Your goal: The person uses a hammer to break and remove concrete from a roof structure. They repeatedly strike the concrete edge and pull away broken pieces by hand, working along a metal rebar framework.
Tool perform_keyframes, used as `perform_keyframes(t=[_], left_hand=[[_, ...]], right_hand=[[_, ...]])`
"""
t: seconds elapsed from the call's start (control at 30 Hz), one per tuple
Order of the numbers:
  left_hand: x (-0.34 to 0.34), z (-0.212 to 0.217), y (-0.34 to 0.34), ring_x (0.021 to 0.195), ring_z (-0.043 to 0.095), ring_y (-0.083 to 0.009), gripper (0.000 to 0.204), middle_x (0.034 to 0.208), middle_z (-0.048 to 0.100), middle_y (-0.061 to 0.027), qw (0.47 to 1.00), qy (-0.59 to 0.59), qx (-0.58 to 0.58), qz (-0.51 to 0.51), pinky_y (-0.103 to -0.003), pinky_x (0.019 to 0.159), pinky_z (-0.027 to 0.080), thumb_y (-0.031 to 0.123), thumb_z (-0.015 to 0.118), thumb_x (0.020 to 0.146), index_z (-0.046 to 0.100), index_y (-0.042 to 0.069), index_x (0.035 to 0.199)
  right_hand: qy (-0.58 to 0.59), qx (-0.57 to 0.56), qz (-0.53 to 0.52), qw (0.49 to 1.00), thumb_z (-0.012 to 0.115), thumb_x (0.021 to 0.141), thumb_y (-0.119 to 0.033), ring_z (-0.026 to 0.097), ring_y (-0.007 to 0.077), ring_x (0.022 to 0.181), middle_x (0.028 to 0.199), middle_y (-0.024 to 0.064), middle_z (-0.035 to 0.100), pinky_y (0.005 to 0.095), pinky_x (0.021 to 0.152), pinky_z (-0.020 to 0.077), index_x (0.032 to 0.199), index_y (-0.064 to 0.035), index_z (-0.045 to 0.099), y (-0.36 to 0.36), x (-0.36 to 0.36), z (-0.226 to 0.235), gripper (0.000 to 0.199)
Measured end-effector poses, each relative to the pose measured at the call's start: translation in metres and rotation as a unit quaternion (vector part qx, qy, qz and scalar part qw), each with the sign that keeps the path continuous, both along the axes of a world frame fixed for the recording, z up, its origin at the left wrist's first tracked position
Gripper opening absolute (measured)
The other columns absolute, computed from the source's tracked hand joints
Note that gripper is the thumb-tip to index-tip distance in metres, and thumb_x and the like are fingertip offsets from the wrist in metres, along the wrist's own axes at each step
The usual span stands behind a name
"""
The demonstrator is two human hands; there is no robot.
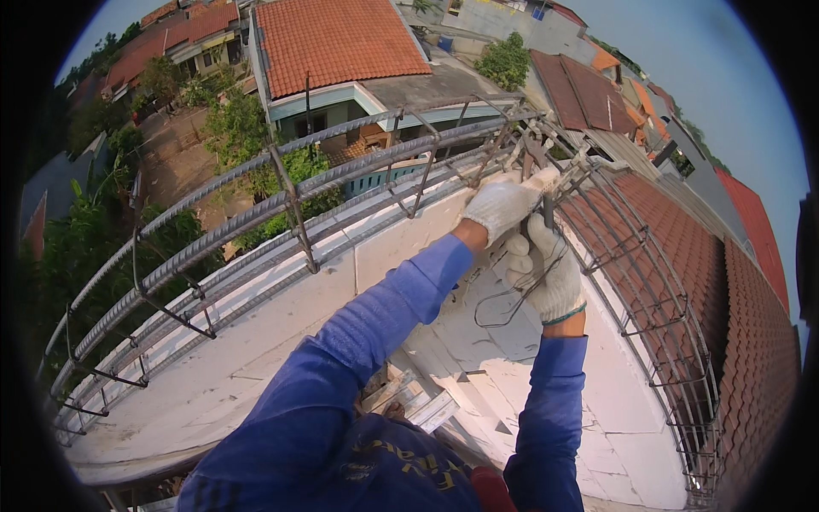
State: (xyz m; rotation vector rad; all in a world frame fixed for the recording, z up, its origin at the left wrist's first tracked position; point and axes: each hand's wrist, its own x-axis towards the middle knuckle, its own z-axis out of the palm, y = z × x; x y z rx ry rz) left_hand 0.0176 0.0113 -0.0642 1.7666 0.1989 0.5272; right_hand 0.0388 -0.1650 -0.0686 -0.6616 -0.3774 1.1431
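Observation:
At the corner where two rebar cages meet, both my hands are close together in white knit gloves. My left hand (502, 206) is closed around a worn metal tool that looks like pincers (534, 152), its head among the bars. Just below and to the right, my right hand (553, 271) is curled shut, with a loop of thin dark tie wire (490, 317) hanging from it. A dark handle-like bar (548, 209) stands between the hands; which hand grips it is unclear. The left rebar cage (290, 200) and right rebar cage (644, 264) run along the wall tops.
Pale block walls (341, 277) meet at the corner beneath the cages. Beyond the right wall slopes a brown tiled roof (682, 230). Over the left wall the ground lies far below, with trees (235, 128) and an orange-roofed house (337, 43). Boards (418, 405) lie below me.

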Motion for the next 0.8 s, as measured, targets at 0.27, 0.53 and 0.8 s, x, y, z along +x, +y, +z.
perform_keyframes(t=[0.27,0.53,0.8], left_hand=[[-0.004,-0.016,0.000,0.100,0.066,-0.0225,0.034,0.108,0.069,-0.0119,0.986,-0.154,-0.055,-0.013,-0.038,0.089,0.053,0.029,0.048,0.113,0.065,-0.001,0.120],[-0.012,0.010,-0.011,0.060,0.059,-0.0144,0.042,0.080,0.067,-0.0039,0.876,-0.126,-0.456,-0.098,-0.037,0.051,0.052,0.042,0.051,0.112,0.070,0.007,0.096],[0.012,-0.013,-0.004,0.078,0.062,-0.0166,0.038,0.095,0.068,-0.0063,0.919,-0.151,-0.354,-0.088,-0.033,0.071,0.051,0.033,0.051,0.111,0.070,0.000,0.107]], right_hand=[[-0.305,-0.260,-0.123,0.908,0.063,0.107,-0.027,0.078,0.0293,0.095,0.115,0.0192,0.075,0.0476,0.074,0.0677,0.139,0.0008,0.059,0.007,-0.016,0.056,0.042],[-0.243,-0.215,-0.015,0.946,0.060,0.110,-0.030,0.075,0.0388,0.109,0.129,0.0250,0.070,0.0608,0.086,0.0672,0.151,0.0060,0.049,-0.002,-0.018,0.100,0.055],[-0.325,-0.266,-0.141,0.896,0.065,0.108,-0.026,0.075,0.0322,0.110,0.133,0.0189,0.068,0.0549,0.084,0.0692,0.158,-0.0057,0.046,0.022,-0.035,0.081,0.057]])
